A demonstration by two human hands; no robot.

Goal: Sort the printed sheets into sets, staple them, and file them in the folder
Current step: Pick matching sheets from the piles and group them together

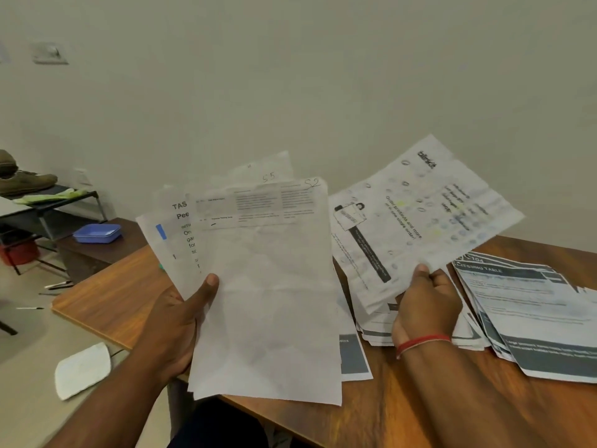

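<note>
A head-worn view down onto a wooden desk (106, 295) set against a plain wall. At 7 o'clock, a fan (265, 302) of creased printed sheets is held upright above the desk edge by the left hand (181, 321); its thumb is clamped on the front, and the other fingers are hidden behind the paper. Handwritten marks "S2" and "S5" are seen on the top corners of two sheets in the fan. At 3 o'clock, a single sheet (420, 215) is pinched at its lower edge by the right hand (426, 305) and held tilted, apart from the fan.

Below that hand, a loose stack (374, 331) is laid on the desk, and at 4 o'clock a spread pile (542, 318) with dark grey headers is laid beside it. A blue tray (97, 233) is set on a low cabinet at 9 o'clock.

The work is judged to be early, in the sorting stage: some sheets are grouped on the desk, many are in hand. No staples can be made out on any set. No stapler or folder is seen, so stapling and filing are judged not yet begun.
</note>
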